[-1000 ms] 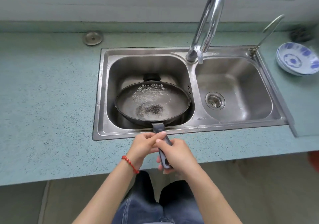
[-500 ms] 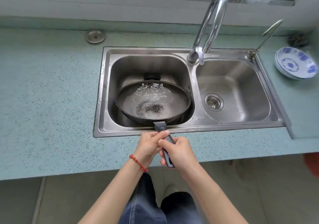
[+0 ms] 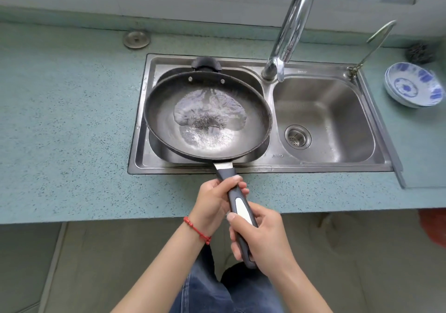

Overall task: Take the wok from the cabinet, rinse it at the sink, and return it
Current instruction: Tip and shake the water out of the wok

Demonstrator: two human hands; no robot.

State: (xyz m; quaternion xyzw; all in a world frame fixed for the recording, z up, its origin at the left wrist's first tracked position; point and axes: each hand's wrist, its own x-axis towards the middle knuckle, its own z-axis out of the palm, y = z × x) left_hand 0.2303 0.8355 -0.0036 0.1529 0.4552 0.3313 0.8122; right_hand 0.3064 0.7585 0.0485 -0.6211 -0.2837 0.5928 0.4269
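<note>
Holding the round black metal wok [image 3: 207, 117] over the steel sink [image 3: 376, 129], both hands, left [image 3: 214, 201] and right [image 3: 260, 235], grip its handle; tipping could spill water.

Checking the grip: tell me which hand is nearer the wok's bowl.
Left. The left hand grips the handle close behind the wok; the right hand grips farther back.

The only lettering I can read from here is a small stamped brand on the front rim of the sink [image 3: 265, 166], just below the divider between the two basins: it looks like "JINMO", though the letters are small and soft, so I may have one wrong. A fainter stamp sits on the rim near the faucet [image 3: 293, 30] base, too blurred to read.
</note>
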